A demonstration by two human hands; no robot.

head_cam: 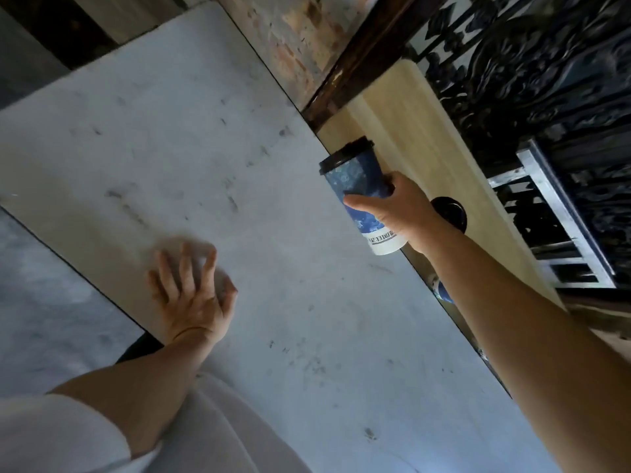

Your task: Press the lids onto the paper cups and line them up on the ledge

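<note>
My right hand (397,213) grips a blue and white paper cup (358,179) with a black lid pressed on it. The cup hangs tilted in the air over the gap between the white marble table (239,165) and the pale wooden ledge (426,145). A second cup with a black lid (450,211) stands on the ledge just behind my right wrist, mostly hidden. Part of another blue cup (444,291) shows under my right forearm. My left hand (191,288) rests on the table with its fingers spread and holds nothing.
A dark ornate iron railing (529,63) and a metal frame (560,216) stand behind the ledge. A worn wall with a dark wooden beam (348,63) rises at the ledge's far end. The table's left edge drops off to grey floor (44,302).
</note>
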